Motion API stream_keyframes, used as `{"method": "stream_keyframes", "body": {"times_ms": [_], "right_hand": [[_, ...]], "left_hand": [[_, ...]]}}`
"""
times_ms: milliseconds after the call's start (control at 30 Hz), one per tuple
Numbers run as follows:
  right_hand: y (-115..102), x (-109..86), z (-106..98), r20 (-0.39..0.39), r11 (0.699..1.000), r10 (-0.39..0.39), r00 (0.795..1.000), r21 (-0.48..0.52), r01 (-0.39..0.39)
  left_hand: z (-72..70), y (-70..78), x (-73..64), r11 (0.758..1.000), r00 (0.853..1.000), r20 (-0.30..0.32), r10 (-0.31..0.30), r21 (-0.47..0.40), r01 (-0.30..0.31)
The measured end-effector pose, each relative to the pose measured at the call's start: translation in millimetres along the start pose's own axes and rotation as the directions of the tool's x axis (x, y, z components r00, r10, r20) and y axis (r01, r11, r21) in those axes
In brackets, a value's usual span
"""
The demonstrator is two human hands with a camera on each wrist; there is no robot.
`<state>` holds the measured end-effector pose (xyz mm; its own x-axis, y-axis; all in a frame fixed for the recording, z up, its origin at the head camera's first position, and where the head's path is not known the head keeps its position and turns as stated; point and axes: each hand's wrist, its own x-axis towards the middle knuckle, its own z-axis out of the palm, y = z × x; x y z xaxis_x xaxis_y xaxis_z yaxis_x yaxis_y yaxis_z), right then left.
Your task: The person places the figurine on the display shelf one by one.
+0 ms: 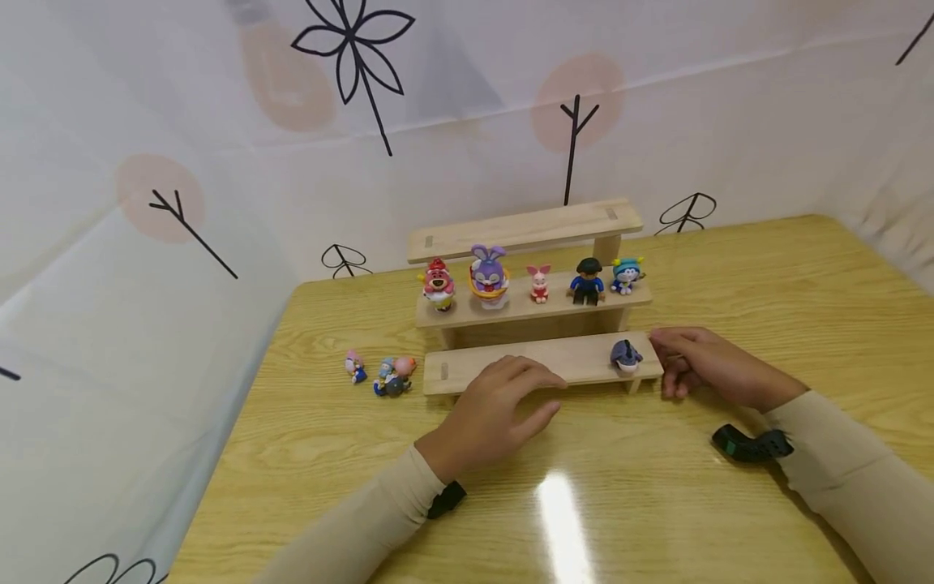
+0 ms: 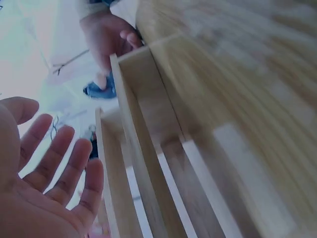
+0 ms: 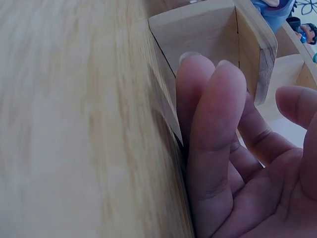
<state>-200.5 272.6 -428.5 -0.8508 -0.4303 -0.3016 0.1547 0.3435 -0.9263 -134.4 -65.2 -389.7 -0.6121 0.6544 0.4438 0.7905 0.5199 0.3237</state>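
Note:
My left hand (image 1: 496, 414) hovers in front of the lowest step of a three-tier wooden display stand (image 1: 511, 362), palm down and holding nothing. In the left wrist view its fingers (image 2: 64, 171) are spread and bare. At that step's right end is my right hand (image 1: 704, 365), thumb and fingertips right by the board's edge. The right wrist view shows its fingers (image 3: 213, 124) loosely bent beside the step's leg, with nothing between them. A blue-grey donkey figurine (image 1: 626, 356) sits on the lowest step, close to the right hand.
Along the middle step stand a red bear figurine (image 1: 439, 285), a purple rabbit (image 1: 489, 277), a small pink piglet (image 1: 538, 284), a dark-capped toy figure (image 1: 587, 281) and a blue figurine (image 1: 626, 276). Several small figurines (image 1: 392, 377) lie left of the stand. A patterned cloth (image 1: 467, 146) hangs behind.

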Motion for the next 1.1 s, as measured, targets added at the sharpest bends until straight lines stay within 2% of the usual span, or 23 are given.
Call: {"method": "stream_keyframes", "body": {"times_ms": [167,367,467,600,700,800,867,933,1000,1100], "right_hand": [[0,0.0,1,-0.008,1.000,0.012,1.000,-0.004,-0.012],[1,-0.5,0,-0.002,1.000,0.006,1.000,-0.003,-0.006],[1,-0.5,0,-0.002,1.000,0.000,1.000,0.000,0.000],[1,-0.4,0,-0.003,1.000,0.003,1.000,-0.001,-0.003],[1,0.2,0,-0.010,1.000,0.007,1.000,-0.001,-0.007],[2,0.4,0,-0.015,1.000,0.003,1.000,0.000,-0.003],[2,0.5,-1,-0.014,1.000,-0.001,1.000,0.000,0.001],[2,0.6,-1,-0.012,1.000,-0.005,1.000,-0.001,0.005],[2,0.5,0,-0.009,1.000,-0.005,1.000,-0.004,0.005],[0,0.7,0,-0.007,1.000,0.001,1.000,-0.008,-0.001]], "left_hand": [[-15.2,-12.8,-14.3,1.000,0.998,-0.056,0.023,-0.019,-0.024],[-41.4,-27.2,-20.3,0.999,0.982,-0.187,-0.011,-0.038,0.004],[-51.7,-38.5,-21.5,0.998,0.957,-0.288,-0.037,-0.054,0.023],[-64.6,-56.3,-23.9,0.996,0.899,-0.430,-0.086,-0.071,0.061],[-75.0,-71.1,-27.9,0.989,0.865,-0.480,-0.148,-0.080,0.125],[-85.5,-85.5,-33.2,0.966,0.850,-0.461,-0.256,-0.083,0.245],[-91.6,-93.4,-37.2,0.931,0.843,-0.403,-0.356,-0.075,0.357],[-95.2,-101.4,-41.3,0.879,0.828,-0.313,-0.465,-0.052,0.474],[-96.7,-109.1,-45.5,0.824,0.805,-0.204,-0.557,-0.014,0.566],[-97.4,-119.5,-51.4,0.769,0.769,-0.063,-0.636,0.028,0.638]]}}
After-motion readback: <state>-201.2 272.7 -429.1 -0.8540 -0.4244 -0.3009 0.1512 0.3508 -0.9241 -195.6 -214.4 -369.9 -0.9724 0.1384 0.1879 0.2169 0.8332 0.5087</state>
